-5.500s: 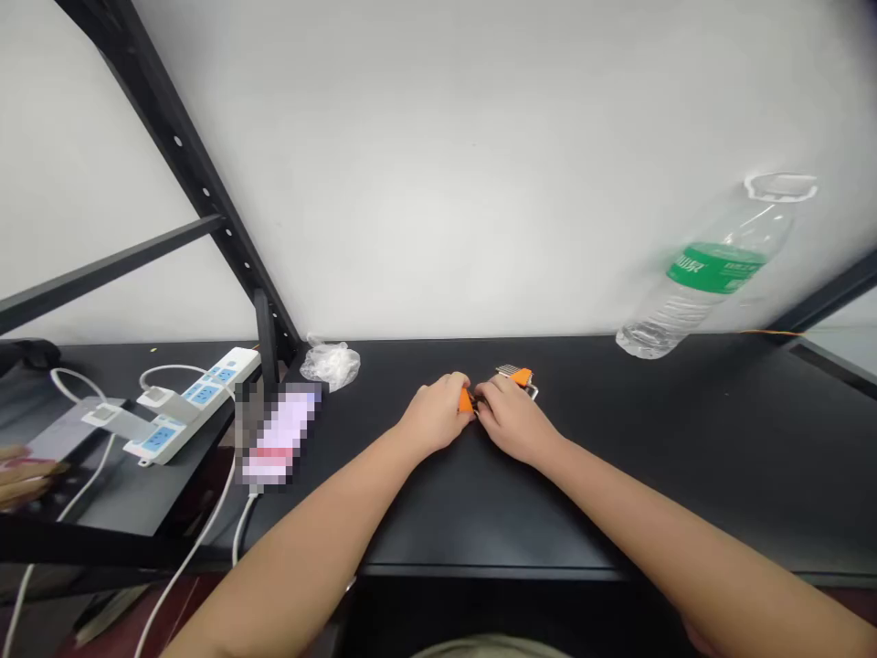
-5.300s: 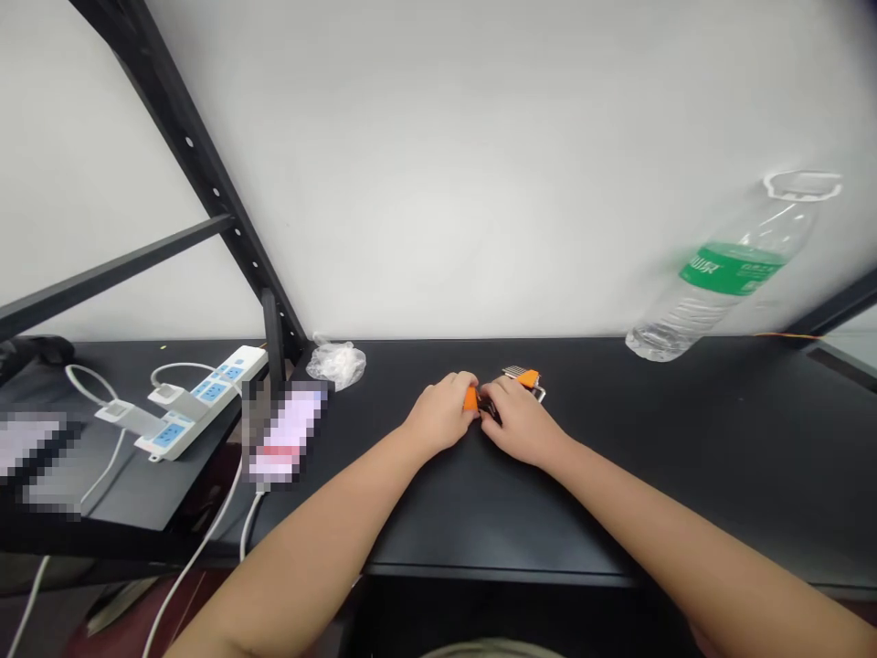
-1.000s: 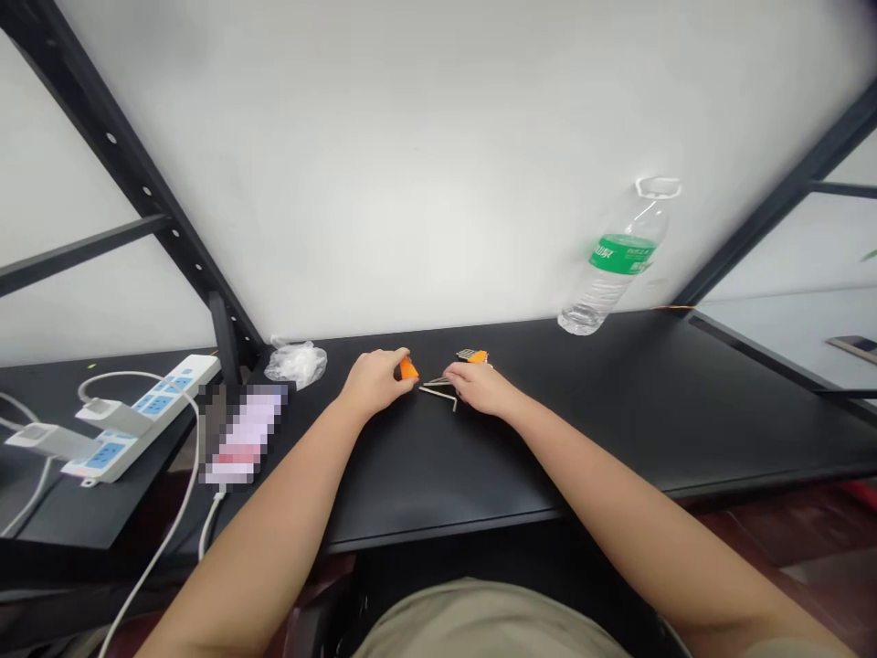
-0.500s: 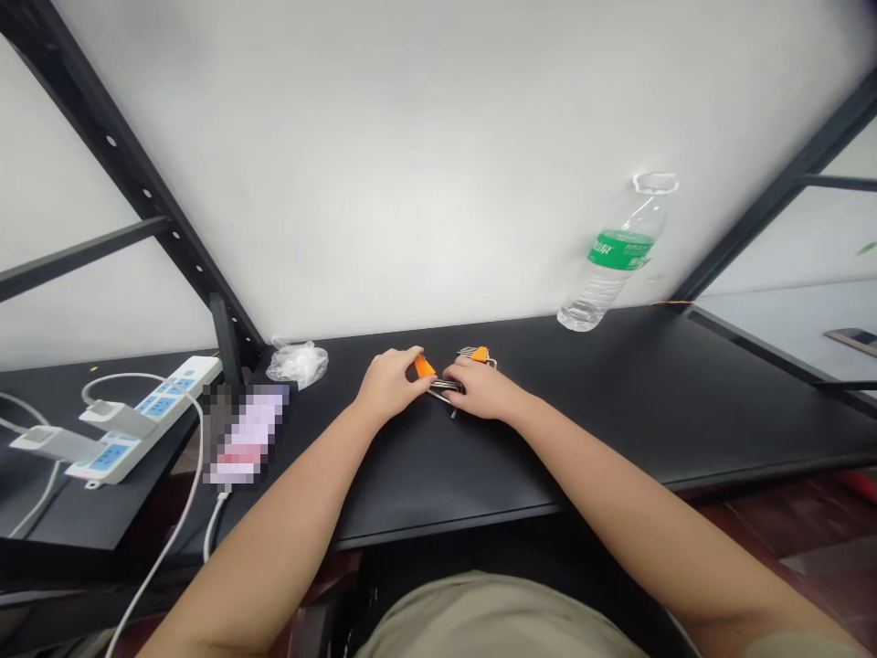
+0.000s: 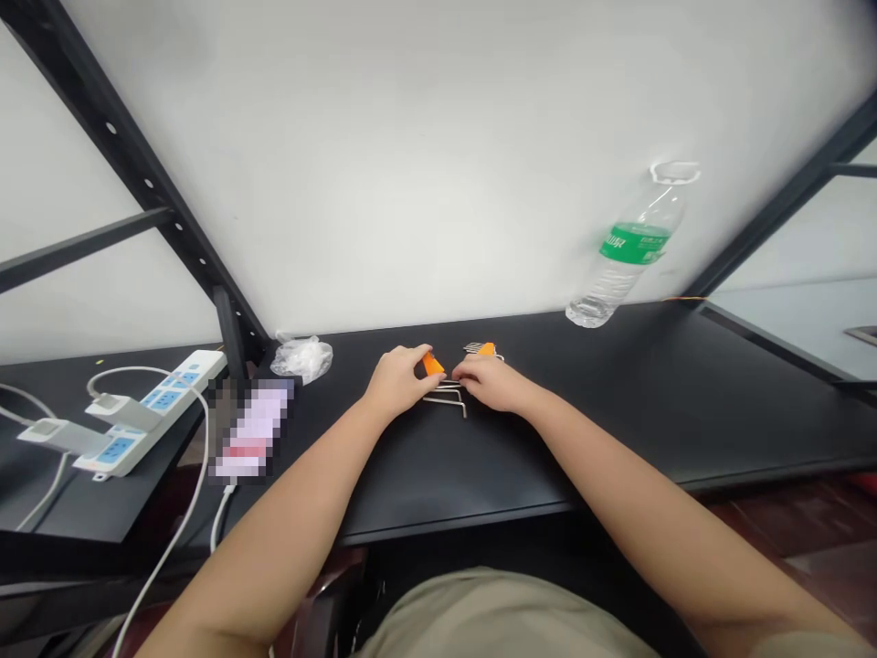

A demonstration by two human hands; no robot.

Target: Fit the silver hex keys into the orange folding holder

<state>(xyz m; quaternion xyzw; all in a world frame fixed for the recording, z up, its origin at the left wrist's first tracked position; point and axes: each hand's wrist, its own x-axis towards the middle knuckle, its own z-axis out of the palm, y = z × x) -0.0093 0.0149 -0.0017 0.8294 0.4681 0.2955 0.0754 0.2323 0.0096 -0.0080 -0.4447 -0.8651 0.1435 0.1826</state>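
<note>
My left hand point(image 5: 397, 382) is closed around an orange hex key holder point(image 5: 432, 365), which shows between the thumb and fingers. Several silver hex keys point(image 5: 449, 400) stick out of it to the right, fanned apart, their bent ends toward me. My right hand point(image 5: 500, 382) has its fingertips pinched at the upper keys of this fan; the exact key is partly covered by the fingers. Just behind the right hand lies a second orange holder point(image 5: 487, 349) with silver hex keys, partly hidden by that hand.
On the black table point(image 5: 617, 411), a clear bottle with a green label point(image 5: 634, 243) leans against the wall. A crumpled plastic bag point(image 5: 301, 359) lies left. Nearer are a blurred-out phone-like device point(image 5: 255, 429) on a white cable and a power strip point(image 5: 164, 402) with plugs.
The hex keys have fanned apart from a tight bundle, with bent ends now showing. My right hand has drawn slightly up and right from them. The view has shifted a little.
</note>
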